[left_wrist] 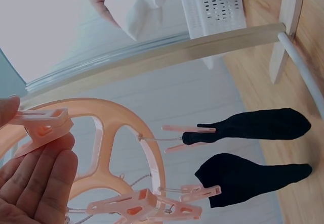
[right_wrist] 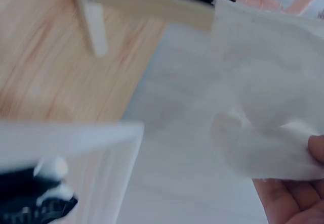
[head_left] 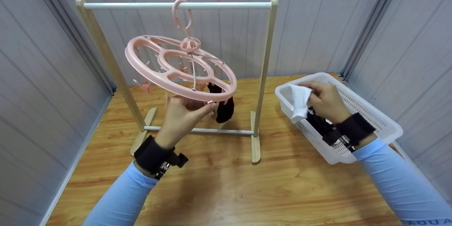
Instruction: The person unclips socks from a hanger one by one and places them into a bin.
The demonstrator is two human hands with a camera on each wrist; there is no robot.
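Currently the left hand (head_left: 182,114) is up under the near rim of the pink round hanger (head_left: 176,67), thumb and fingers pinching one clip (left_wrist: 43,128) on that rim. The hanger hooks on the white rail of the wooden rack (head_left: 266,77) at the table's (head_left: 226,183) far side. Two black socks (left_wrist: 253,148) are clipped on, hanging below the ring. The right hand (head_left: 326,100) pinches a white sock (head_left: 300,102) above the white basket's (head_left: 385,123) near-left rim; basket sits along the table's right edge.
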